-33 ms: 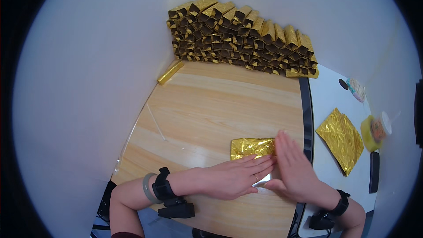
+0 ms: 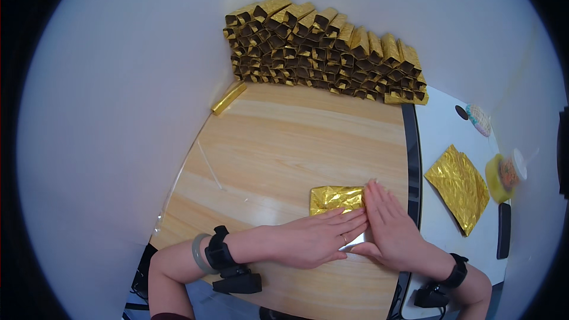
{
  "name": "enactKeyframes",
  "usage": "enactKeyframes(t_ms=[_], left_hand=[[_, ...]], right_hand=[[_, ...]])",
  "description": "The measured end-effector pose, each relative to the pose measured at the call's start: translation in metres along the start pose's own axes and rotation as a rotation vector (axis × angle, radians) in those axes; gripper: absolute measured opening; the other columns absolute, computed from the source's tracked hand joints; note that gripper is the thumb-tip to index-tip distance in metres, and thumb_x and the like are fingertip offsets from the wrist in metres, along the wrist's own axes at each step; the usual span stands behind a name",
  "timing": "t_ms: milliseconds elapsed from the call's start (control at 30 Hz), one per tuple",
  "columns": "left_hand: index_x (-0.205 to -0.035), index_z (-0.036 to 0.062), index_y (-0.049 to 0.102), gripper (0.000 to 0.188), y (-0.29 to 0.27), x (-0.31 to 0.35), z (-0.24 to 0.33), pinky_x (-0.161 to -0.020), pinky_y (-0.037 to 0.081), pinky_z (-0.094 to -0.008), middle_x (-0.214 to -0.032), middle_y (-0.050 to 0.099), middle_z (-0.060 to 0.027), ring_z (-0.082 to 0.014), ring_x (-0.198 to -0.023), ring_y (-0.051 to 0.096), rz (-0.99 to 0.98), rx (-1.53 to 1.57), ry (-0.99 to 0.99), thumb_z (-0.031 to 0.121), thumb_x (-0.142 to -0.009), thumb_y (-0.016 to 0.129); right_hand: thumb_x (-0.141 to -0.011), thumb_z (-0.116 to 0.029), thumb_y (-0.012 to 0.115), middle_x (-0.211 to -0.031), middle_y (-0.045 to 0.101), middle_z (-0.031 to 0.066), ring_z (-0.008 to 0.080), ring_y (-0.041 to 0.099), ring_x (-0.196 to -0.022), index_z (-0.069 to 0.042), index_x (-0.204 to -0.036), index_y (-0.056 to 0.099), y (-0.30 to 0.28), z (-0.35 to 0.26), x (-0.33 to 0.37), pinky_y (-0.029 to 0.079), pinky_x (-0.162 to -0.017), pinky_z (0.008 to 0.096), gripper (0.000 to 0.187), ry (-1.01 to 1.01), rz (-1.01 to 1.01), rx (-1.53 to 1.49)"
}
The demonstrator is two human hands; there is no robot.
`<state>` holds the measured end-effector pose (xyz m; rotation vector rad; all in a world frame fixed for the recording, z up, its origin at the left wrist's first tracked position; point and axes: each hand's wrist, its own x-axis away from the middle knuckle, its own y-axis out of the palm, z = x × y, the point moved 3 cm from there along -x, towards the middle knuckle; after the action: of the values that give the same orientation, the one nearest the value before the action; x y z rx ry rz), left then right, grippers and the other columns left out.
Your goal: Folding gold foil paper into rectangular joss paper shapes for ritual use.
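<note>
Left hand [image 2: 320,240] is lying palm-down across the near part of the foil [image 2: 335,197], its fingers extended side by side and pointing right. Right hand [image 2: 391,225] is slanting over the foil's right end, fingers straight and pointing away from the body, thumb reaching left. Hands are meeting over the foil, left fingertips against the right hand's inner side. Neither hand is curling into a grip; cannot tell whether the right palm is pinning an edge.

The foil is lying on the wood table [image 2: 284,148], gold side showing beyond the left hand; a silvery patch [image 2: 354,241] is showing between the hands.

Well beyond the foil, a stack [image 2: 360,42] of gold tubes is standing against the wall. Far to the foil's upper left, a gold bar [image 2: 229,99] is lying alone; nearer, also left of the foil, a thin stick [image 2: 210,165] is lying. Right of the foil, gold sheets [image 2: 459,189] are resting on a white table [image 2: 435,118], and past them a yellow tub [image 2: 499,185] is standing.
</note>
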<state>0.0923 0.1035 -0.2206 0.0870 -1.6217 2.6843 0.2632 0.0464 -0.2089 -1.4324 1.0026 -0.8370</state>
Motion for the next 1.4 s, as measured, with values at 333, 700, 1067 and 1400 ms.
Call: enactKeyframes(t_ms=[333, 700, 1067, 1400], left_hand=[[-0.140, -0.0005, 0.042, 0.043, -0.026, 0.002, -0.024, -0.114, 0.028, -0.0399, -0.146, 0.040, -0.0188, -0.0317, -0.138, 0.036, 0.439, 0.457, -0.128, 0.014, -0.100, 0.041], [-0.144, -0.0166, 0.010, 0.082, 0.002, -0.017, 0.000, -0.117, 0.015, -0.0482, -0.151, 0.008, -0.0375, -0.0432, -0.145, 0.007, 0.135, -0.042, -0.283, 0.044, -0.099, 0.043], [-0.140, -0.0204, 0.018, 0.077, -0.008, 0.010, -0.004, -0.118, 0.019, -0.0426, -0.149, 0.014, -0.0380, -0.0437, -0.143, 0.015, 0.148, -0.128, -0.420, 0.038, -0.098, 0.047], [-0.129, 0.0076, 0.055, 0.047, -0.047, 0.062, -0.054, -0.111, 0.030, -0.0401, -0.133, 0.048, -0.0169, -0.0352, -0.130, 0.038, 0.589, 0.021, -0.537, 0.012, -0.083, 0.066]], right_hand=[[-0.084, -0.072, 0.047, -0.148, 0.021, 0.0363, 0.0437, 0.019, -0.142, 0.016, -0.142, 0.020, 0.009, 0.003, -0.006, 0.018, -0.117, 0.0466, 0.108, -0.068, -0.050, -0.041], [-0.082, -0.073, 0.050, -0.148, 0.023, 0.0357, 0.0431, 0.021, -0.142, 0.016, -0.140, 0.028, 0.008, 0.003, -0.006, 0.017, -0.117, 0.0461, 0.108, -0.076, -0.041, -0.013], [-0.083, -0.073, 0.049, -0.147, 0.024, 0.0357, 0.0430, 0.022, -0.142, 0.016, -0.141, 0.023, 0.007, 0.000, -0.005, 0.019, -0.116, 0.0466, 0.109, -0.030, -0.015, -0.027], [-0.083, -0.074, 0.045, -0.150, 0.020, 0.0348, 0.0408, 0.017, -0.144, 0.017, -0.142, 0.020, 0.012, 0.001, -0.005, 0.016, -0.117, 0.0444, 0.111, -0.006, -0.058, -0.018]])
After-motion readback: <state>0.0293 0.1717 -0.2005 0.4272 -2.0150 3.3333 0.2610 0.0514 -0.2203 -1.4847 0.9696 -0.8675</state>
